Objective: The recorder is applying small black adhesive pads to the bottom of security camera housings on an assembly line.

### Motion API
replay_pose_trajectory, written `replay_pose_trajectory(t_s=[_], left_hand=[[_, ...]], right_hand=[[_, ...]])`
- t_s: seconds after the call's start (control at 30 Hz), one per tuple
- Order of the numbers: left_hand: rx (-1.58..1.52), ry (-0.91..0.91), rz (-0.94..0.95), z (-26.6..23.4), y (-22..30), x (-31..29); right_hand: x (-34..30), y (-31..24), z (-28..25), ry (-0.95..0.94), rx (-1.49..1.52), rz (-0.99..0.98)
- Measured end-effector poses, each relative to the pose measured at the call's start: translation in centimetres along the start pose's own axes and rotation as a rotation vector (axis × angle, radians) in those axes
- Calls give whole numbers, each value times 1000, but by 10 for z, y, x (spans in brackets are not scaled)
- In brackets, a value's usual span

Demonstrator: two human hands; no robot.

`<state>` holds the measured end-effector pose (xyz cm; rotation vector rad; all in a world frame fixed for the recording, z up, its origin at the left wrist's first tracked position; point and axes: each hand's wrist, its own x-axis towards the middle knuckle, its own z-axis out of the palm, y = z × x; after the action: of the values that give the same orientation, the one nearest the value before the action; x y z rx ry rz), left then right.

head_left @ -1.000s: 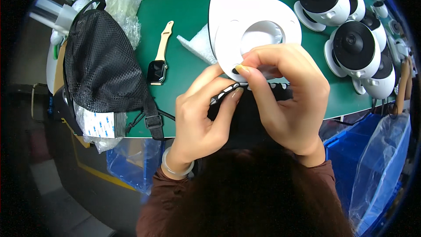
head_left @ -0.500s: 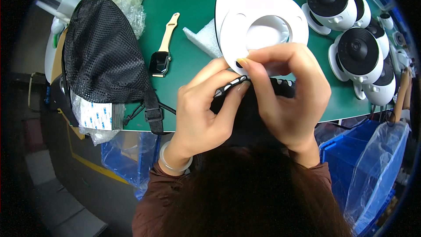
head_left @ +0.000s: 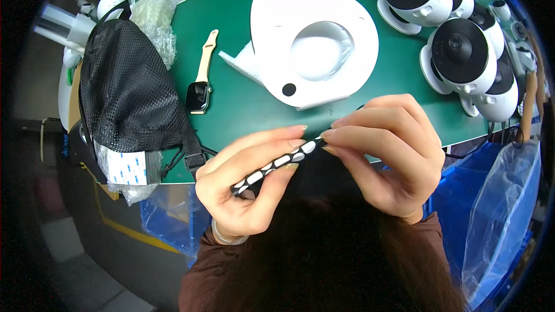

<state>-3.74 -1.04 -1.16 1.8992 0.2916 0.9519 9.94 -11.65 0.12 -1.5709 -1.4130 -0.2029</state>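
Observation:
My left hand [head_left: 245, 188] pinches a narrow black strip with a row of white oval patches [head_left: 281, 161] between thumb and fingers. At the strip's far right end, the thumb and fingertips of my right hand [head_left: 396, 153] are pinched together on it. Just beyond my hands, a white rounded plastic housing [head_left: 306, 6] with a large round opening lies on the green table [head_left: 231, 124]. A small round black pad [head_left: 289, 89] sits on its near left corner. Neither hand touches the housing. Dark hair hides the area below the strip.
A black mesh bag [head_left: 130, 86] lies at left, beside a smartwatch with a cream strap [head_left: 199, 89] and white-and-blue printed sheets [head_left: 128, 167]. Several white camera-like devices with black fronts [head_left: 461, 52] stand at right. Blue bins with clear plastic liners [head_left: 497, 196] are below the table edge.
Both hands have drawn back from the housing toward me, with the strip in the left. The black pad on the housing's corner, earlier mostly under my right fingertips, is now uncovered.

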Motion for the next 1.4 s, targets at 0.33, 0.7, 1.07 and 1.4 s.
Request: replay_pose_trajectory(t_s=[0.33,0.7,1.07,1.4], left_hand=[[22,54,6,10,-2,1],[8,-90,-151,3,1,6],[199,22,-33,14,8,5],[89,86,-242,15,5,2]], right_hand=[[-2,6,-4,-28,112,26],[-3,5,-6,-70,111,48],[-3,6,-7,-2,-187,-159],[-2,12,2,37,-299,-374]])
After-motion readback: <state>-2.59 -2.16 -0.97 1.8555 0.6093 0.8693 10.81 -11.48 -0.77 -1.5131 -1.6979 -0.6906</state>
